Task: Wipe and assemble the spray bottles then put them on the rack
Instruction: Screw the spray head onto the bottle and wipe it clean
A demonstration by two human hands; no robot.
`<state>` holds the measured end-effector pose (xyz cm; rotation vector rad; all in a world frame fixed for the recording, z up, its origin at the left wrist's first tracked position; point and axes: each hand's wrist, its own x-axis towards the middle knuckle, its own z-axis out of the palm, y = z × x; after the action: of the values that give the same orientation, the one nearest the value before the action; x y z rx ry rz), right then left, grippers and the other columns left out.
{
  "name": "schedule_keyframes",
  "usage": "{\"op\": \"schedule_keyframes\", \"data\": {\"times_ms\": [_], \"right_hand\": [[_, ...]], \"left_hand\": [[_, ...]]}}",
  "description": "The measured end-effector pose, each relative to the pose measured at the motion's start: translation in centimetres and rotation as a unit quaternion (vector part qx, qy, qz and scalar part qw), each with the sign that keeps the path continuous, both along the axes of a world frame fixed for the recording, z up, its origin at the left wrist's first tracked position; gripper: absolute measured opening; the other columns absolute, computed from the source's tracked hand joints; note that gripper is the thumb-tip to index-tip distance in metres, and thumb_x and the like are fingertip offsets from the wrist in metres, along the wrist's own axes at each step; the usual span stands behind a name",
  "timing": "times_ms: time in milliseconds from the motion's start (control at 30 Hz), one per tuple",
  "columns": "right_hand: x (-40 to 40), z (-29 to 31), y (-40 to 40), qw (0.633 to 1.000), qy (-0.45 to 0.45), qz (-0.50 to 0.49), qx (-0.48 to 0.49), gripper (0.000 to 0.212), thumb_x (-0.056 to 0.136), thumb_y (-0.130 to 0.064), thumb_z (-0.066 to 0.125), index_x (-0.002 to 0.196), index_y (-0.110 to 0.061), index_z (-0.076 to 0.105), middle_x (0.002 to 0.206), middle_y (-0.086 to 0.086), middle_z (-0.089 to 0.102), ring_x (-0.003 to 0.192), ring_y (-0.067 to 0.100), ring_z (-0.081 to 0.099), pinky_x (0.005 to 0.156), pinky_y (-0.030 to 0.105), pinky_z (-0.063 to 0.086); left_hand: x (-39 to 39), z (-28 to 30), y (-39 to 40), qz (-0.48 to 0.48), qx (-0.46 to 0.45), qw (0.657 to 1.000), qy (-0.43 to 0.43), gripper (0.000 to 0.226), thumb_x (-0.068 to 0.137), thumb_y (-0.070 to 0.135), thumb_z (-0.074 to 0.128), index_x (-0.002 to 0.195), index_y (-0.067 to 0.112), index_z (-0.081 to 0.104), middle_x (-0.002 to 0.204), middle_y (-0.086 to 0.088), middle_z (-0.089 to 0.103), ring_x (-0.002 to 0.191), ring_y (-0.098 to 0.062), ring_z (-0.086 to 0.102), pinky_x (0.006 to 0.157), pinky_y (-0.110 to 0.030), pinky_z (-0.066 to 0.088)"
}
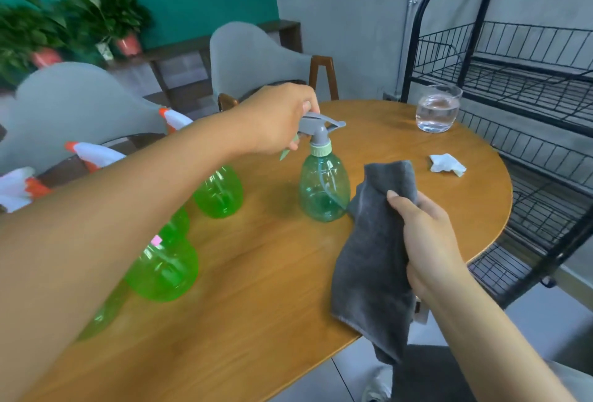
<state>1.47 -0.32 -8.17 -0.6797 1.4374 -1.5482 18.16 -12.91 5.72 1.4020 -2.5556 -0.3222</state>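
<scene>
A: Big picture first: a round wooden table [256, 273] fills the view, and a black wire rack [519, 80] stands just beside its right edge, shelves bare where we can see them.

B: And 2 grey chairs [253, 58] are pulled up on the far side, with potted plants [96, 16] along the teal wall behind.

A: Now the arms. The left hand [279, 119] reaches across from the left, fingers curled round the grey trigger head [321, 125] of the teal spray bottle [324, 189]. A firm grip on that head.

B: That bottle stands upright on the table, near the middle, head screwed on over a pale green collar.

A: The right hand [426, 238] grips a grey cloth [375, 257], thumb pressed on top, the cloth hanging down past the table's near edge. Its upper fold sits just beside the teal bottle's right flank; whether it touches, I cannot tell.

B: On the left, 3 bright green spray bottles [163, 270] with white and orange trigger heads [96, 154] line up, partly hidden behind the left forearm.

A: Far right of the table, a clear glass of water [437, 111] stands near the rack.

B: And smallest of all, a crumpled white tissue [446, 164] lies between the glass and the cloth, well apart from the bottles.
</scene>
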Motion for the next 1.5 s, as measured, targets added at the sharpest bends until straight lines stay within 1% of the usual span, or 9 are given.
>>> {"op": "schedule_keyframes", "data": {"times_ms": [167,367,633,800,933,1033,1233,1333,1500], "right_hand": [[0.7,-0.1,-0.4,0.999,0.041,0.002,0.006,0.020,0.105,-0.028,0.054,0.102,-0.020,0.073,0.103,0.009,0.076,0.103,0.026,0.072,0.097,0.047,0.056],[0.9,-0.3,-1.6,0.998,0.064,-0.003,-0.013,0.025,0.106,-0.027,0.049,0.106,-0.008,0.065,0.111,0.024,0.066,0.097,0.030,0.068,0.097,0.055,0.052],[-0.3,-0.2,-3.9,0.990,0.127,-0.058,-0.028,0.028,0.106,-0.026,0.048,0.102,-0.004,0.065,0.098,0.021,0.068,0.087,0.031,0.064,0.084,0.042,0.053],[1.0,0.1,-4.0,0.967,0.238,-0.070,-0.064,0.024,0.105,-0.020,0.049,0.085,-0.010,0.055,0.073,0.003,0.051,0.064,0.008,0.045,0.063,0.028,0.040],[3.5,-0.1,-3.4,0.956,0.273,0.001,-0.111,0.027,0.103,-0.012,0.048,0.102,-0.025,0.072,0.095,-0.007,0.072,0.091,0.005,0.064,0.081,0.021,0.048],[4.4,-0.5,-2.9,0.932,0.334,0.014,-0.142,0.041,0.100,-0.007,0.045,0.126,-0.026,0.071,0.123,-0.013,0.070,0.116,-0.004,0.058,0.100,0.012,0.042],[5.1,-2.5,-1.7,0.888,0.413,-0.015,-0.202,0.051,0.097,-0.031,0.039,0.137,-0.013,0.066,0.136,0.001,0.061,0.128,0.013,0.054,0.104,0.038,0.047],[5.3,-2.7,-1.7,0.877,0.421,-0.046,-0.227,0.045,0.105,-0.039,0.042,0.128,-0.013,0.072,0.127,0.001,0.065,0.121,0.015,0.059,0.096,0.039,0.050],[5.4,-2.4,-3.3,0.860,0.426,-0.129,-0.250,0.019,0.103,-0.018,0.060,0.100,-0.010,0.077,0.100,-0.001,0.071,0.096,0.014,0.066,0.081,0.033,0.053]], "left_hand": [[0.4,0.8,0.6,0.017,-0.049,0.998,-0.033,0.031,0.106,0.021,0.036,0.105,0.011,0.065,0.078,-0.002,0.059,0.069,-0.019,0.054,0.056,-0.032,0.035],[-1.0,0.5,0.3,-0.017,-0.059,0.997,-0.044,0.041,0.098,0.061,0.052,0.097,0.021,0.063,0.090,0.003,0.065,0.082,-0.017,0.060,0.066,-0.036,0.044],[-1.5,0.1,-1.1,-0.070,-0.074,0.991,-0.087,0.027,0.103,0.034,0.058,0.089,0.015,0.072,0.079,-0.003,0.065,0.080,-0.025,0.063,0.065,-0.034,0.044],[-1.1,0.1,0.0,-0.081,-0.076,0.987,-0.114,0.030,0.105,0.034,0.052,0.090,0.014,0.068,0.077,-0.003,0.063,0.074,-0.020,0.058,0.058,-0.031,0.037],[-1.0,-0.9,0.8,-0.090,-0.099,0.985,-0.109,0.034,0.107,0.036,0.045,0.092,0.014,0.065,0.082,0.001,0.060,0.083,-0.024,0.056,0.064,-0.036,0.035],[-0.7,-1.6,1.0,-0.093,-0.120,0.984,-0.090,0.034,0.106,0.034,0.043,0.088,0.014,0.063,0.082,0.000,0.061,0.080,-0.023,0.057,0.060,-0.036,0.035],[-0.6,-1.9,1.2,-0.081,-0.127,0.987,-0.054,0.033,0.103,0.034,0.046,0.087,0.015,0.067,0.089,-0.003,0.068,0.081,-0.023,0.061,0.058,-0.030,0.038],[-0.6,-1.9,1.3,-0.078,-0.120,0.989,-0.041,0.031,0.102,0.034,0.047,0.088,0.017,0.069,0.094,-0.003,0.071,0.084,-0.022,0.063,0.057,-0.028,0.036],[-0.5,-1.9,1.2,-0.087,-0.119,0.989,-0.035,0.031,0.099,0.034,0.048,0.084,0.017,0.069,0.094,-0.004,0.072,0.086,-0.024,0.062,0.061,-0.026,0.038]]}}
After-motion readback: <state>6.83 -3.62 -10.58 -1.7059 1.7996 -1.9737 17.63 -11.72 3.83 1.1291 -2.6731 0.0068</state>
